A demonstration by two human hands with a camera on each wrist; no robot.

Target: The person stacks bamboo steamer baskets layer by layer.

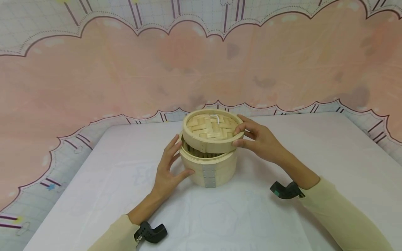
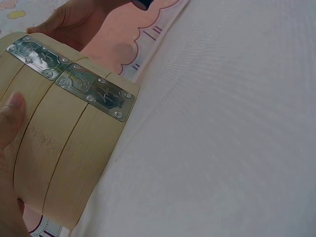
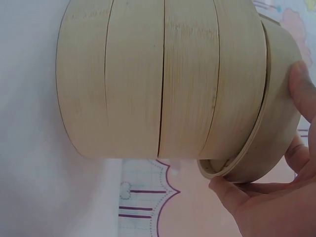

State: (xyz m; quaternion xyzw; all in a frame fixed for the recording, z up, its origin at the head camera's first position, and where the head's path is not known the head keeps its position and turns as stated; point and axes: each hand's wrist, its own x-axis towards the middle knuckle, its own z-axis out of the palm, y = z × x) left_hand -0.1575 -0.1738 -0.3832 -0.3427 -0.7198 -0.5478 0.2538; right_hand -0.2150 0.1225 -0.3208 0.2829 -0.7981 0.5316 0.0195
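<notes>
A round bamboo steamer (image 1: pixel 193 167) stands on the white table, its stacked tiers joined at the front by metal plates (image 2: pixel 94 91). Its woven lid (image 1: pixel 204 129), with a small white loop on top, sits askew and tilted over the rim. Through the gap at the front, part of the slatted inside shows. My right hand (image 1: pixel 259 139) pinches the lid's right edge between thumb and fingers. On the other side my left hand (image 1: pixel 168 174) holds the steamer's body, thumb at the front and fingers round the left side. In the right wrist view the lid overhangs the upper tier.
The white tabletop (image 1: pixel 103 195) spreads around the steamer. Behind it hangs a peach-coloured cloth (image 1: pixel 150 76) with scalloped borders. A black wrist device (image 1: pixel 154 233) sits on the left wrist and another (image 1: pixel 285 190) on the right.
</notes>
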